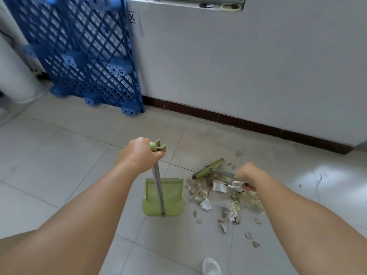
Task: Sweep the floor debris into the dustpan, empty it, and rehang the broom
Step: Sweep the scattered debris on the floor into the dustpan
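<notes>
A green dustpan (170, 203) stands on the tiled floor with its grey pole rising toward me. My left hand (140, 153) grips the green top of that dustpan handle (157, 147). To the right, a green broom (210, 169) lies low with its head on the floor at the far side of the debris. My right hand (249, 174) is closed on the broom's short grey shaft. The debris pile (224, 197), made of paper scraps, shiny wrappers and brown bits, spreads on the floor right of the dustpan, touching its right edge.
A blue plastic pallet (83, 52) leans on the white wall (238, 66) at the back left. A dark skirting strip (238, 120) runs along the wall base. A white shoe (211, 266) shows at the bottom. Small items sit on the window ledge (198, 4).
</notes>
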Demonstrator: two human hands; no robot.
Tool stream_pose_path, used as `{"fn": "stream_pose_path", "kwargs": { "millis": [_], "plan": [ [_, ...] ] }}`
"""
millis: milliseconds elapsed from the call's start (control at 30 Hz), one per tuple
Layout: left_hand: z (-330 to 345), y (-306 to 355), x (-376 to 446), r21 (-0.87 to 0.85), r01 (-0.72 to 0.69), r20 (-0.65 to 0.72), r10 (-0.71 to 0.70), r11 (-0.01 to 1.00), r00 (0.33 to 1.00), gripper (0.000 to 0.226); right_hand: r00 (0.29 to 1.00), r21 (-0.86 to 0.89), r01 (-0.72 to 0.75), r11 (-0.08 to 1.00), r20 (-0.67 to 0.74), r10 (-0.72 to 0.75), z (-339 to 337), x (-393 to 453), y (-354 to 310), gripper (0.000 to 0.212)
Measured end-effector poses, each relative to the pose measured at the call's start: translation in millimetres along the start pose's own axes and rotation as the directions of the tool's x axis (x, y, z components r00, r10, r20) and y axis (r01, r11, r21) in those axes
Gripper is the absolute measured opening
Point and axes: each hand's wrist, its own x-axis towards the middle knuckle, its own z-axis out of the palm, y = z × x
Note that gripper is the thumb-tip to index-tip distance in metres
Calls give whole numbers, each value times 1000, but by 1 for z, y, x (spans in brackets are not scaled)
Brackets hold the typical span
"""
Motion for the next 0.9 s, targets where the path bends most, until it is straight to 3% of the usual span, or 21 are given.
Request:
{"fn": "stream_pose_path", "kwargs": {
  "millis": [67,133,167,300,567,700,833,900],
  "plan": [
    [4,5,-7,-19,30,4,-30,999,1000,36,997,-19,72,997,-22,-72,-10,0,0,56],
    [9,9,-15,-33,63,13,-63,997,998,36,993,122,114,986,11,-116,-15,1,-1,29],
    [12,11,-19,-36,83,16,-83,996,996,36,984,89,179,980,1,-180,-18,4,-2,25],
    [29,17,-38,-47,170,21,-169,984,985,36,980,22,197,980,37,-198,-18,9,-25,15],
    [50,13,-76,-103,313,6,-314,944,949,38,917,-165,385,908,174,-358,36,12,-54,25],
    [62,13,-92,-106,339,12,-339,935,941,39,895,-216,435,874,212,-393,52,29,-17,5],
    [72,17,-111,-100,324,8,-325,941,946,38,913,-300,407,863,166,-373,39,30,36,9],
    [80,20,-125,-97,305,6,-306,947,952,37,924,-314,382,870,150,-351,27,21,65,23]
  ]
}}
